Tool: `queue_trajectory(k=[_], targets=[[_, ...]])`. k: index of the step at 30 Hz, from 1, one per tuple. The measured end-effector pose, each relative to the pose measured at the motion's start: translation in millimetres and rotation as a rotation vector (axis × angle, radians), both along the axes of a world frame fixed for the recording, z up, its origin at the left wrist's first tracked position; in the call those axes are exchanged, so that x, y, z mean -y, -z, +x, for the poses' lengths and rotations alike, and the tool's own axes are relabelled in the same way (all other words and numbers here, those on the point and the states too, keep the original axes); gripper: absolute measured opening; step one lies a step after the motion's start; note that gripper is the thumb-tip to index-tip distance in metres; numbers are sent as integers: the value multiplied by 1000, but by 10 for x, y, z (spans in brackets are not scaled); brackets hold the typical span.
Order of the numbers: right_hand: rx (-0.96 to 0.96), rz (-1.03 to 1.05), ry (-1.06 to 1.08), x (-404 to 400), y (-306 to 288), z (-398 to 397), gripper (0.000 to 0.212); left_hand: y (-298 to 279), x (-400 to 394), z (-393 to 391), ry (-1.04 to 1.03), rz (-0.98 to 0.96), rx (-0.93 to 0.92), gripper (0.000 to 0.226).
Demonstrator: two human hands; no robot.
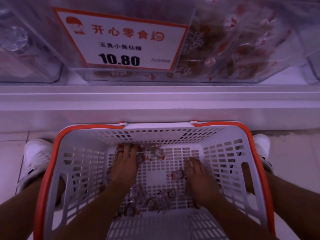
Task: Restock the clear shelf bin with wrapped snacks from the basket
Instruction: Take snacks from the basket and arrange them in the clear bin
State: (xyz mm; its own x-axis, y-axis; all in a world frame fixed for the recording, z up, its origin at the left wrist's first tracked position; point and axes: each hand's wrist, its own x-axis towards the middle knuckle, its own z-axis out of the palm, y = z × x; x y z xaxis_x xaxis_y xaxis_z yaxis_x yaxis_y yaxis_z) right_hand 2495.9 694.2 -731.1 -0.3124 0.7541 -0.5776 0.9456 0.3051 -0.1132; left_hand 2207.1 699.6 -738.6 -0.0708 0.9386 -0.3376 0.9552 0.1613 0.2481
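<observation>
A white slotted basket (230, 163) with an orange rim and handles is seen on the floor, just below a white shelf (155, 101), between two white shoes. Both hands are reached down into it. The left hand (125, 163) is laid palm down near the far wall, its fingers extended over a cluster of wrapped snacks (155, 152); a red ring is seen on one finger. The right hand (197, 172) is set lower and to the right, its fingers bent down onto the basket floor beside a single wrapped snack (177, 174) (whether anything is pinched under those fingertips cannot be told). More wrapped pieces are scattered along the near part of the basket floor, between the two forearms.

On the shelf above, the clear shelf bin (233, 49) is seen holding red-and-white wrapped snacks behind its transparent front. A white price card (124, 40) with an orange border, marked 10.80, is fixed to the bin's front. Another clear bin (26, 49) is placed just beside it on the left.
</observation>
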Motion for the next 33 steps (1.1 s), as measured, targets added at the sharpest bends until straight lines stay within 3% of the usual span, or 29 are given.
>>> queue_trajectory(k=[3, 10, 16, 20, 23, 25, 29, 33], targets=[[164, -6, -14, -31, -17, 18, 78, 8, 43, 58, -41, -16, 43, 61], [198, 8, -41, -28, -32, 84, 38, 26, -70, 91, 108, -58, -159, 39], [144, 0, 24, -16, -52, 39, 41, -21, -72, -22, 178, -33, 137, 16], [55, 74, 119, -49, -69, 22, 25, -31, -76, -112, 205, -68, 287, 18], [3, 65, 75, -69, -68, 4, 33, 12, 7, -55, 284, -152, 345, 18], [0, 30, 55, -67, -45, 2, 50, 61, 90, 18, 260, -138, 337, 29], [147, 13, 35, -42, 25, 16, 71, 162, 154, 72, 358, -166, 87, 55], [228, 30, 4, -53, 67, 43, 70, 128, 165, 90, 394, -170, -53, 55]])
